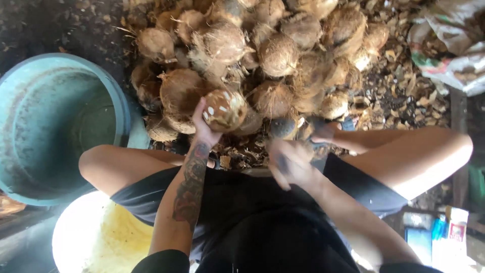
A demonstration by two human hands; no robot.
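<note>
- Nearest the camera, the person's black shorts [283,227] and bare knees frame the work; the person sits low over a heap of husked coconuts [262,45] on the ground.
- Left hand [204,126] has its grip closed around a chipped coconut [224,108], held up just in front of the heap, with white patches showing where shell is gone.
- Right hand [289,161] is blurred with motion; its grip looks curled around something dark, perhaps a tool handle, but I cannot tell what, nor how firmly.
- Risk: if that is a blade or striker, a fast swing toward the held coconut could glance off the round, fibrous shell and catch the fingers [201,110] wrapped around its side.
- Risk: the coconut is held from one side only, so a hard knock could twist it loose and drop it onto the heap or a leg.
- Risk: both thighs lie just below the working hands, bare to a deflected stroke.
- Risk: loose shell chips [394,86] could fly up toward the face.
- Teal tub [60,126] and a white bucket [96,237] stand at the left, near the left knee.
</note>
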